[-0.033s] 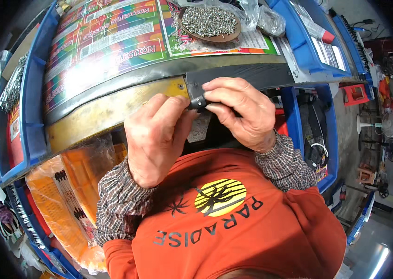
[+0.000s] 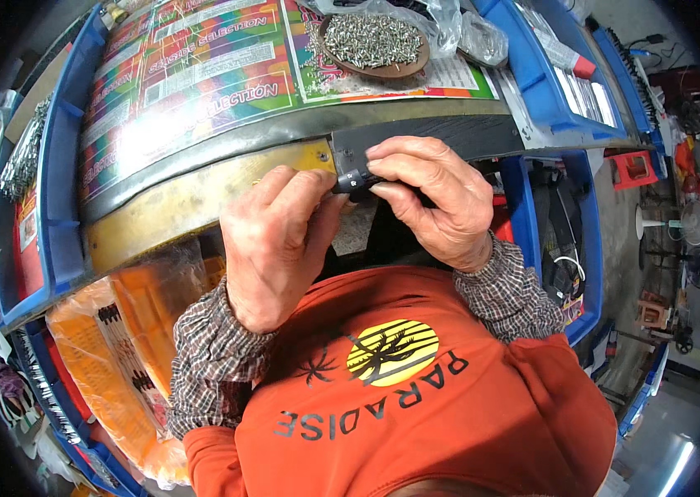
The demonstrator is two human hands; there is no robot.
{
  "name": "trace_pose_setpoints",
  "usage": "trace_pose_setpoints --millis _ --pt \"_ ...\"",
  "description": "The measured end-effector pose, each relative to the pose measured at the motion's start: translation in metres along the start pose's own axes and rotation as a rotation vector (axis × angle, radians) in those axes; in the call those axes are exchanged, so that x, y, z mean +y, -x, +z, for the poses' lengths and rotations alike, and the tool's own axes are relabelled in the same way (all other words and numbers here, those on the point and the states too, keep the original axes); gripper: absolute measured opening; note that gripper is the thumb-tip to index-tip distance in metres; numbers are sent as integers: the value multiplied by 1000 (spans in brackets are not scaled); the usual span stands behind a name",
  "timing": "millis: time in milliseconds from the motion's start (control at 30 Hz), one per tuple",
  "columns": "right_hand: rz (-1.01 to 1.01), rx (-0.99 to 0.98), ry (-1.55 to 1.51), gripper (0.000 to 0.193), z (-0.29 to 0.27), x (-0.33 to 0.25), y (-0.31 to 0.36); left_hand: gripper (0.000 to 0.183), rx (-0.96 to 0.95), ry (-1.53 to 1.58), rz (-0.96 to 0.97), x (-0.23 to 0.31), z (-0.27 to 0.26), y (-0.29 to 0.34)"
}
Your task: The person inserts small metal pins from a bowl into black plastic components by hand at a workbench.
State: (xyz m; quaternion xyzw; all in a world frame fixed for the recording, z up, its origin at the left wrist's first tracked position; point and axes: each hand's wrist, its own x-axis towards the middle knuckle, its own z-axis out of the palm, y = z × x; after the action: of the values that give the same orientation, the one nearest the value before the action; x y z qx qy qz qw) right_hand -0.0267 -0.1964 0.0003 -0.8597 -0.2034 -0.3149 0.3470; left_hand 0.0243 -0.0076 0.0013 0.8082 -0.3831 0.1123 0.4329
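Note:
Just above the front edge of the workbench, a small black cylindrical part (image 2: 352, 180) with tiny white marks spans the gap between my two hands. The fingertips of my left hand (image 2: 277, 240) pinch its left end. My right hand (image 2: 437, 199) closes on the right end with thumb and fingers, and some of the part is hidden there. Behind my fingers runs the bench edge, a worn yellow strip (image 2: 209, 195) on the left and a dark strip (image 2: 441, 132) on the right.
A round brown dish (image 2: 373, 41) heaped with small metal pins stands on the colourful printed sheet (image 2: 201, 74). Blue bins (image 2: 64, 182) flank the bench, the left one holding metal rods. Below it lie orange plastic-wrapped packs (image 2: 135, 323). A blue drawer (image 2: 586, 248) holds black items at right.
My right fingertips have shifted slightly to the right along the black part, and its white marks sit a little differently. My left hand has hardly moved.

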Motion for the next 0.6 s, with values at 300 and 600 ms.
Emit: trace_pose_setpoints --millis 300,600 --pt "-55 85 107 22 -6 12 -14 16 -4 -70 -31 -13 -13 -17" --pt "-43 103 63 18 1 30 -20 14 31 -473 79 -86 -56 -68"
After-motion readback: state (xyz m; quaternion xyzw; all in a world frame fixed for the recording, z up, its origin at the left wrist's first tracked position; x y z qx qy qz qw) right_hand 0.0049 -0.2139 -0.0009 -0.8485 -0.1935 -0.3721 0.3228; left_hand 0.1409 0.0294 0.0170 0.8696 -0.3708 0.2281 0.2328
